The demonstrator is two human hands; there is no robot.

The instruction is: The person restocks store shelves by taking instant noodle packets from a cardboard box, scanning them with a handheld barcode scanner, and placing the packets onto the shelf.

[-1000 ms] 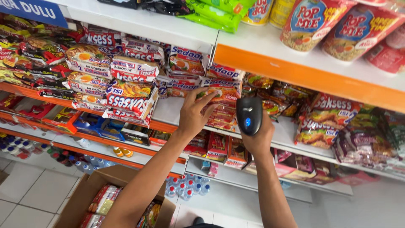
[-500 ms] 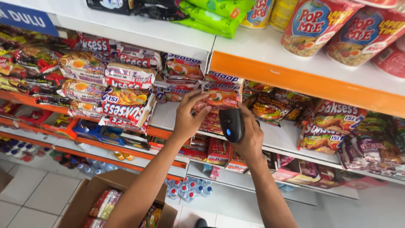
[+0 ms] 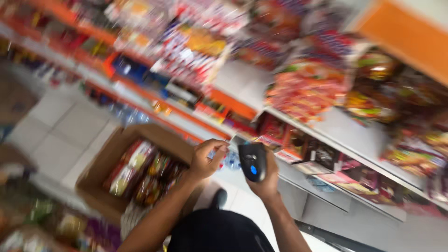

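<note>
Right hand point(image 3: 267, 183) has its fingers wrapped tight round a black handheld scanner point(image 3: 252, 160) with a blue light, held low before the lower shelf point(image 3: 354, 156); left hand point(image 3: 208, 157) sits just beside it, fingers curled together, pinching something too blurred to tell. Below them, an open cardboard box point(image 3: 100, 170) of snack packets rests on the pale tiled floor point(image 3: 60, 130); packed orange-edged shop shelving runs behind, all motion-blurred.

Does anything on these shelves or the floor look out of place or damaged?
Nothing clearly damaged, though blur hides detail. One oddity: an open brown cardboard box of snack packets sits on the white floor tiles, below the shelves.
</note>
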